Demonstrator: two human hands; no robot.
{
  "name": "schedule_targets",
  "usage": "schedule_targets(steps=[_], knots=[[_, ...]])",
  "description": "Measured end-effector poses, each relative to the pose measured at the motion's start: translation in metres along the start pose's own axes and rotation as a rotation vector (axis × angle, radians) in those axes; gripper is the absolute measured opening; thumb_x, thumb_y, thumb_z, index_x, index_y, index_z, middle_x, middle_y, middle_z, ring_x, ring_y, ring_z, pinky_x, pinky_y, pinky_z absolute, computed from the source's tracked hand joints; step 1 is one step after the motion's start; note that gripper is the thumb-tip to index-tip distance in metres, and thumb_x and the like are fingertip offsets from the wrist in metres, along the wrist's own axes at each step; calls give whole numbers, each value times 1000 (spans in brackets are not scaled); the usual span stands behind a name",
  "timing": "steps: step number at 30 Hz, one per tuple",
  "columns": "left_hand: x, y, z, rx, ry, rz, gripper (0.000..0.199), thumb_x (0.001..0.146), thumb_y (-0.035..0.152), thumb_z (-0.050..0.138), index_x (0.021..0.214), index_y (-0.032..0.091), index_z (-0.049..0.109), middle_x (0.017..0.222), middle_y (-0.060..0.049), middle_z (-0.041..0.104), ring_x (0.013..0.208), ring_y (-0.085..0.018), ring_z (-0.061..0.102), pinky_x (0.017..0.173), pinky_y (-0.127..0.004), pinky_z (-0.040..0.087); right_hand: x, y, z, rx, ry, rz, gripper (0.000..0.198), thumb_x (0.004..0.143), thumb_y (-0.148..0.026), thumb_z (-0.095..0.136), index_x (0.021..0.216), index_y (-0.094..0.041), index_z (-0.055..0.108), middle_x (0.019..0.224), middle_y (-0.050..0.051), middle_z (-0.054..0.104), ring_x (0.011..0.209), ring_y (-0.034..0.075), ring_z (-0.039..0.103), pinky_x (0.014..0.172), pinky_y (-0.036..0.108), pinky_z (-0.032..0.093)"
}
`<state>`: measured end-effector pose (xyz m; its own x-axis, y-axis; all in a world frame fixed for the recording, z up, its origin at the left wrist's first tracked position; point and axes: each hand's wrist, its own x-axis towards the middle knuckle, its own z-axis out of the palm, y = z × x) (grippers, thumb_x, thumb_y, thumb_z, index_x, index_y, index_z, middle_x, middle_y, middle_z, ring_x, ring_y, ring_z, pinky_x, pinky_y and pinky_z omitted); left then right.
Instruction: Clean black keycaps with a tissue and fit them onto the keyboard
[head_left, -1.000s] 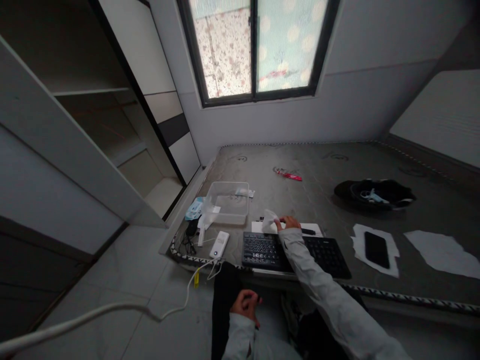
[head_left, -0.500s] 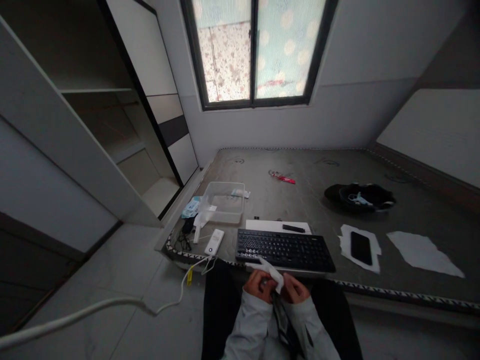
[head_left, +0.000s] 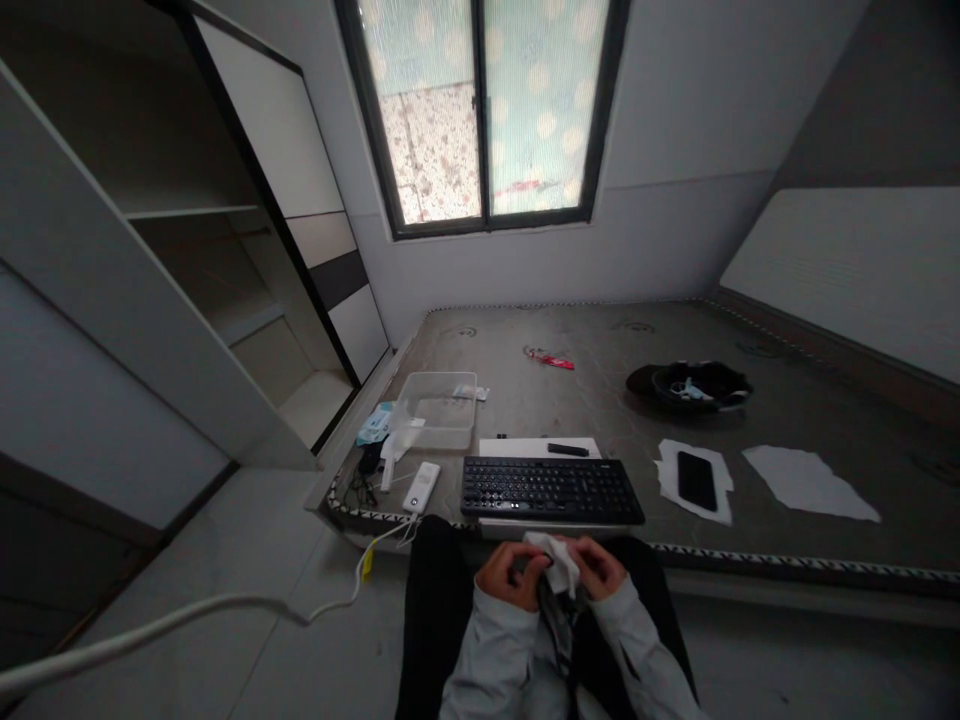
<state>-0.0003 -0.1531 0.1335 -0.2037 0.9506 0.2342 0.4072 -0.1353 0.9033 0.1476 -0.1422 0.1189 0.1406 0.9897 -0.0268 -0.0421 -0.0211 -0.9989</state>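
Note:
In the head view my left hand point(head_left: 512, 575) and my right hand point(head_left: 598, 568) meet over my lap, both with fingers closed on a crumpled white tissue point(head_left: 559, 572). A small dark part shows at the tissue near my left thumb; what it belongs to is hidden. Below the tissue hangs a dark, strap-like piece point(head_left: 559, 620) between my sleeves. Just beyond my hands, a black keyboard point(head_left: 551, 490) lies near the bed's front edge. It rests partly over a white board or sheet point(head_left: 517, 447), on which a short black bar point(head_left: 568, 450) lies.
On the mattress point(head_left: 510, 335) are a clear plastic box point(head_left: 439, 437), a white power bank point(head_left: 421, 488) with a cable point(head_left: 225, 602), a black phone point(head_left: 697, 481) on white paper, another paper sheet point(head_left: 810, 482), a dark cap point(head_left: 690, 388) and a red packet point(head_left: 551, 359). An open wardrobe point(head_left: 247, 300) stands left.
The tissue is now bunched more tightly between my hands, its loose end no longer sticking out to the left. The whole view has shifted slightly.

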Motion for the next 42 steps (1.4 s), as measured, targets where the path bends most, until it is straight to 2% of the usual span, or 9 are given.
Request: schedule_targets(steps=[3,6,9,14,24,30,35,40,42], knots=[[-3,3,-1,40,9,40,26,76,44,64,70,21,75,65,-2,71,43,-9,50,42,-20,40,-14,5,14,114,-59,37,48,63,-65,71,81,-21,68,67,6,75,61,20,68,56,29,54],[-4,4,1,56,-21,43,23,77,40,64,72,22,77,65,-2,72,50,-12,58,47,-20,45,-18,13,21,182,-62,87,59,60,-65,73,99,-20,69,84,11,78,77,25,73,68,34,58],[-6,5,3,15,-84,59,24,81,37,59,79,22,78,74,-4,76,62,-16,67,59,-23,53,-13,20,17,169,-93,121,59,56,-66,75,93,-19,74,91,14,77,85,29,73,75,36,59],[-11,11,5,-32,-206,140,32,87,36,49,95,25,77,90,-4,78,80,-20,73,77,-28,58,-7,22,10,142,117,117,55,46,-68,78,71,-19,73,72,12,76,68,28,72,62,36,59],[0,10,-11,63,-159,0,33,84,41,50,89,22,76,71,-3,77,54,-14,66,53,-21,51,8,20,-13,144,195,126,58,46,-74,73,68,-20,73,70,12,76,66,29,72,59,36,59],[1,5,-5,86,-164,10,33,85,40,48,84,21,75,71,-2,74,49,-10,58,48,-20,45,4,24,-1,202,148,228,53,39,-62,84,69,-20,72,70,12,76,64,28,72,59,36,60],[3,-4,-4,1,-158,34,42,75,47,61,105,19,71,94,-7,74,76,-18,67,59,-23,52,1,28,6,237,0,256,57,49,-65,79,83,-18,75,75,13,77,67,28,73,62,36,60],[3,-10,-6,-78,-217,-134,37,76,49,61,79,15,76,69,-6,74,60,-15,64,56,-22,50,-3,28,13,184,45,219,53,46,-64,81,71,-18,75,67,10,76,59,25,70,54,32,57],[2,-9,-6,-152,-198,-185,42,76,53,62,81,13,76,68,-7,74,58,-15,64,54,-22,49,-4,24,17,152,74,193,52,45,-64,81,68,-18,75,66,10,75,59,24,70,55,32,57]])
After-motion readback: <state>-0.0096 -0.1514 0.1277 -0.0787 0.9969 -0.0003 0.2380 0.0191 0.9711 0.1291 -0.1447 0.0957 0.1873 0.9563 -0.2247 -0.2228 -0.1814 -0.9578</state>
